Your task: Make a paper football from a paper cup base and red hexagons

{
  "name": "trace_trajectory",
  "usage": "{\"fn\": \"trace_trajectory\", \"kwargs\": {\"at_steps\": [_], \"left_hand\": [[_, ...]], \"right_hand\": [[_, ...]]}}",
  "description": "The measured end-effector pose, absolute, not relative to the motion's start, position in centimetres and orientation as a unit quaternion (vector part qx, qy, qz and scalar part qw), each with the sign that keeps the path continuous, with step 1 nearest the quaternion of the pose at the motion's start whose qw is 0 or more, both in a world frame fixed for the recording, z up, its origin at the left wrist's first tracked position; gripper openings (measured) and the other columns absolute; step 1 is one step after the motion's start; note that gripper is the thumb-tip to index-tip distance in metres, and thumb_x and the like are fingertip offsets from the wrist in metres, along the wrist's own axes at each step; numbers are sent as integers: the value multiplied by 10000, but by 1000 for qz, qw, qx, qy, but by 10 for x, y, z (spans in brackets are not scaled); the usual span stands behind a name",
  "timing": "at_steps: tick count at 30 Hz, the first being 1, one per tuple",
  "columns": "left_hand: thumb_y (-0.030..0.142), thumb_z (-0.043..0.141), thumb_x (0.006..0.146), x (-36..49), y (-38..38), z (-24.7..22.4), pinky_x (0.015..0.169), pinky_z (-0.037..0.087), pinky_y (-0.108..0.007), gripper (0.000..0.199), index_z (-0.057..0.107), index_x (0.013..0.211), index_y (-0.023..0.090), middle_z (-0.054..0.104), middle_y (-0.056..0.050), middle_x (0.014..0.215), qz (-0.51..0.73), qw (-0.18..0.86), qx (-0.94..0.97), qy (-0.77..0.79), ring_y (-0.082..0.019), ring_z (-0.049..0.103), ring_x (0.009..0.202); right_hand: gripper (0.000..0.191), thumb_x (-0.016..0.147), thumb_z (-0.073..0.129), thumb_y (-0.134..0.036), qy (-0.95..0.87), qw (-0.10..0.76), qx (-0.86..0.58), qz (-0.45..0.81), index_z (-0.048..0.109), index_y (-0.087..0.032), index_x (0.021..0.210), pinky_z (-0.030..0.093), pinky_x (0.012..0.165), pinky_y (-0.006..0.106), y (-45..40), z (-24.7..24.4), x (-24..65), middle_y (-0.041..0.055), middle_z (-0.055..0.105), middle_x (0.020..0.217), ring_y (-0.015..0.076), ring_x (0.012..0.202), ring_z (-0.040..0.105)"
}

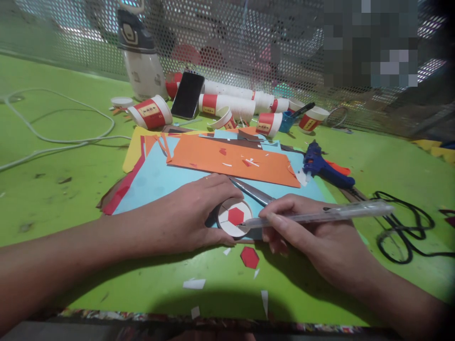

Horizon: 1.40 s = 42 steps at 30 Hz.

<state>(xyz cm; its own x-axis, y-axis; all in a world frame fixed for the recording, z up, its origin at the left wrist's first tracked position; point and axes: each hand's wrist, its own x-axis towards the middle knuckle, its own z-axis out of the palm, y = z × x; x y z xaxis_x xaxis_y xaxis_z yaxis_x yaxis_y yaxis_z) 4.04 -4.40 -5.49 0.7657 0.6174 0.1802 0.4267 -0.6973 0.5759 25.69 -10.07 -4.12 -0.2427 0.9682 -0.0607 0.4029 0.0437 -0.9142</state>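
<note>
My left hand (209, 208) curls its thumb and fingers around the rim of a small round white disc (224, 226), steadying it on the light blue paper (142, 189). A red hexagon (236, 216) lies at the middle of the disc, with thin dark lines running out from it. In my right hand (302, 227) is a clear pen (320, 215), its tip at the disc just below the hexagon. Just beyond both hands lie scissors (254, 192), partly hidden by my fingers. Nearer me, a second red hexagon (250, 257) rests on the green table.
An orange sheet (209, 154) with paper scraps lies beyond my hands. To the right are a blue glue gun (325, 168) and its black cord (408, 232). Paper cups (151, 112), a phone (188, 94) and a bottle (142, 61) line the back, before a perforated screen (227, 38).
</note>
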Motion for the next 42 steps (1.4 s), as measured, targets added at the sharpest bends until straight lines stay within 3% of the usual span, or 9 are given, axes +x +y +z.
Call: {"fn": "trace_trajectory", "kwargs": {"at_steps": [42], "left_hand": [[392,684,781,40,-43,-53,843,426,-314,405,555,1112,197,610,-47,1083,175,241,913,278,-209,548,1008]], "right_hand": [[143,898,559,-297,-672,277,-548,415,647,-212,823,473,515,207,-101,-40,257,-16,659,631,102,526,581]]}}
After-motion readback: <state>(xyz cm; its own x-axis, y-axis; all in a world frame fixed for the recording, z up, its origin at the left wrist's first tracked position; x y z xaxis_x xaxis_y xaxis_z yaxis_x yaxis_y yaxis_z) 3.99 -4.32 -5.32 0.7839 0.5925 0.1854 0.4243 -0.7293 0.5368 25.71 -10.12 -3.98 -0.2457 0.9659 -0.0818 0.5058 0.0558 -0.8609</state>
